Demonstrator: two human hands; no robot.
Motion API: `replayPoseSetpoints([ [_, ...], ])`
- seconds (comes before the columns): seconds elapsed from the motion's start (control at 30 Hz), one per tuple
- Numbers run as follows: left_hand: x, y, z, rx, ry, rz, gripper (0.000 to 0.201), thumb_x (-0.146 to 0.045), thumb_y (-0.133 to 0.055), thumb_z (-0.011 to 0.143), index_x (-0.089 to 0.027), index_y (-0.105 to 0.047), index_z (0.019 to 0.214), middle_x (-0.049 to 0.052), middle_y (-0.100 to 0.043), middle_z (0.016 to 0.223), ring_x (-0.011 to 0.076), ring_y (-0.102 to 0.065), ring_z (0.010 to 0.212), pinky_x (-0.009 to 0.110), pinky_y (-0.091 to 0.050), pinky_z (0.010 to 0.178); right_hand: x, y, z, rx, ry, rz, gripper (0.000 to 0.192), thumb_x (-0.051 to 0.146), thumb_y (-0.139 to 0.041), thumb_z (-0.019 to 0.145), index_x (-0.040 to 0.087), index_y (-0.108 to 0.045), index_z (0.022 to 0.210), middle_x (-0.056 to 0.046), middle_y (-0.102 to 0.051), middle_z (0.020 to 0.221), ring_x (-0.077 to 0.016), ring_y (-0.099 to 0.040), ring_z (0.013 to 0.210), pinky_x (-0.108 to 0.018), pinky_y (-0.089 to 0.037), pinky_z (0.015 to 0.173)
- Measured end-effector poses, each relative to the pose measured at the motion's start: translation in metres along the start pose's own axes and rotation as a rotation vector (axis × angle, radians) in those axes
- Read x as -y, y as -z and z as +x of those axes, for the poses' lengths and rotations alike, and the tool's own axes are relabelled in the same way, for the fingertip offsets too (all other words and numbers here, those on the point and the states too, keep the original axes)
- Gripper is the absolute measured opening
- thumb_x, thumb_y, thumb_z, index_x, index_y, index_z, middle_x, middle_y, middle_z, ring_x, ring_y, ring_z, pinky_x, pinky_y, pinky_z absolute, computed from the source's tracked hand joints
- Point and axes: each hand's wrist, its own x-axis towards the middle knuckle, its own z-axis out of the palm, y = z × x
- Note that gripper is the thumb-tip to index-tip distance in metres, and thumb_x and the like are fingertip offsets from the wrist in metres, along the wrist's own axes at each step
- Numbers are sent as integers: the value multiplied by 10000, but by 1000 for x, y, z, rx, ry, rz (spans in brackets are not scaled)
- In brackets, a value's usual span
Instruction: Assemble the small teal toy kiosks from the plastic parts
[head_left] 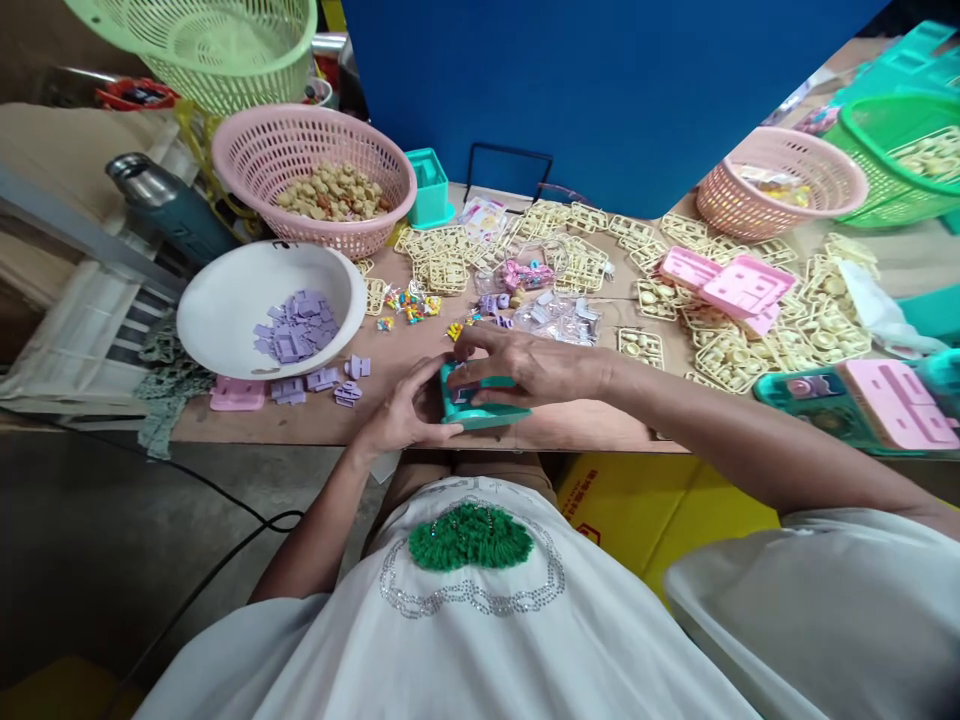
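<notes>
Teal plastic tray, boxy, both hands gripping

Smooth glossy teal plastic tray on matt plywood tabletop. Left of tray: glossy white bowl w/ matt lilac plastic pcs. Behind bowl: pink plastic mesh basket, brushed-metal flask. Right of tray: pale yellow plastic sprues.

At frame centre our hands meet on a small tray; left lies a bowl, a basket behind it.
</notes>
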Motion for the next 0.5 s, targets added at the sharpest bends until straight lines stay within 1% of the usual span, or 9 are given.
replayPoseSetpoints([
  [0.07,-4,5,5,12,-12,41,923,-376,-956,705,-224,-585,1536,144,-581,1602,364,-529,1523,496,-425,1300,-3,7,4,31,36,28,263,323,-730,1011,246,-808,1250,-144,-677,1228,-262,-645,1128,-387,-564,955],
  [0.13,-8,9,8,26,-39,86,844,-380,-957,701,-211,-648,1468,135,-633,1541,361,-571,1473,487,-453,1275,-5,12,9,60,57,16,238,253,-762,978,251,-814,1211,-127,-696,1220,-267,-629,1137,-398,-554,969],
  [0.2,-10,11,11,57,-48,111,766,-372,-949,710,-201,-687,1409,127,-676,1467,352,-621,1399,477,-497,1229,-5,15,16,112,64,-3,212,194,-747,970,247,-820,1162,-112,-721,1174,-266,-620,1111,-409,-543,979],
  [0.27,-11,13,12,82,-28,122,729,-371,-948,707,-189,-706,1369,125,-700,1410,348,-647,1346,478,-515,1202,-5,17,24,177,76,5,197,160,-710,976,239,-823,1116,-108,-741,1157,-266,-625,1096,-420,-537,991],
  [0.37,-8,15,12,83,16,137,750,-379,-966,662,-184,-713,1340,120,-700,1407,351,-631,1366,490,-482,1233,-6,20,33,243,95,81,203,158,-657,999,255,-825,1057,-95,-766,1193,-257,-655,1097,-423,-545,992],
  [0.43,-6,16,11,82,33,138,760,-374,-964,652,-187,-707,1343,116,-694,1427,346,-628,1368,492,-484,1228,-8,19,35,229,101,155,164,231,-673,1015,287,-827,1011,-70,-786,1133,-239,-680,1042,-417,-558,971],
  [0.5,-5,16,12,88,38,112,750,-367,-957,657,-186,-705,1339,117,-696,1426,341,-640,1344,491,-502,1204,-10,16,33,124,75,191,136,366,-712,1016,311,-824,962,-52,-792,1030,-225,-690,957,-420,-567,949],
])
